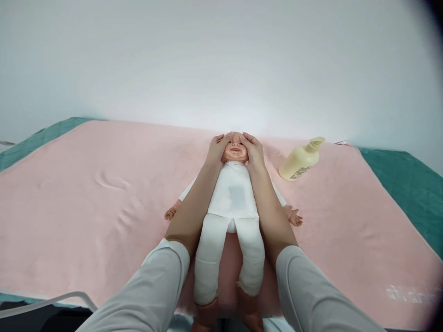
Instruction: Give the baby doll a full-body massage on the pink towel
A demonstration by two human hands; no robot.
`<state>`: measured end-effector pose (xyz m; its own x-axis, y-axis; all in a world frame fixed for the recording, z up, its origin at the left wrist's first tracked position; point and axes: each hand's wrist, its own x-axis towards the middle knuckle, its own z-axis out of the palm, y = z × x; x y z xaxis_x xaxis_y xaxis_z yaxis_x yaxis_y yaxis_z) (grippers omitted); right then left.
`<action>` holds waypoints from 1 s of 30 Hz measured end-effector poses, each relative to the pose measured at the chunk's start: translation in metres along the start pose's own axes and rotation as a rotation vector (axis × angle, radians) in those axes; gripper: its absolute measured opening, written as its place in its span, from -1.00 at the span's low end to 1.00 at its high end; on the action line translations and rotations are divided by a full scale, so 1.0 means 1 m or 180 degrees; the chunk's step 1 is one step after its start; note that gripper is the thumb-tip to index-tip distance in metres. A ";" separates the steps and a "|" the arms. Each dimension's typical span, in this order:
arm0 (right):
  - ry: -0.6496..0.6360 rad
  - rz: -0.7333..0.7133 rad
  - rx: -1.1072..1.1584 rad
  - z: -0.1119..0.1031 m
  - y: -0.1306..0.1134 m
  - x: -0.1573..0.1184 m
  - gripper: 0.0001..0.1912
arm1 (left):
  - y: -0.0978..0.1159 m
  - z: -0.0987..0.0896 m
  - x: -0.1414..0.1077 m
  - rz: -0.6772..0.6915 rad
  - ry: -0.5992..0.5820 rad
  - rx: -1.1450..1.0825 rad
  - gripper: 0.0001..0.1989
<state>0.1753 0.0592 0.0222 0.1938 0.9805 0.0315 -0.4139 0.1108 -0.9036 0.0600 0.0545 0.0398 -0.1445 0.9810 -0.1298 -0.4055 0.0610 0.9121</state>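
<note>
A baby doll [232, 191] in a white top and trousers lies on its back, head away from me and feet at the near edge. My left hand [218, 147] cups the left side of its head, with the thumb on the forehead. On the other side, my right hand [254, 148] holds the head in the same way, thumb also on the brow. My fingers beyond the head's sides are partly hidden. Both forearms run along the doll's body, over its spread arms.
Under the doll is a pink blanket [86, 193], over a green cover [404, 184] showing at both sides. A yellow pump bottle [299, 161] stands to the right of the doll's head. A white wall [221, 60] rises behind. A pale cable or tube [51, 300] curves at lower left.
</note>
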 end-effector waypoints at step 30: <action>0.0087 0.0104 0.0076 -0.004 0.009 0.014 -0.65 | -0.003 0.000 0.009 -0.0135 0.0097 0.0072 -0.75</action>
<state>0.1781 0.0733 0.0132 0.2039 0.9789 -0.0098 -0.4414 0.0830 -0.8935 0.0602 0.0630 0.0363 -0.1550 0.9714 -0.1801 -0.3915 0.1070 0.9139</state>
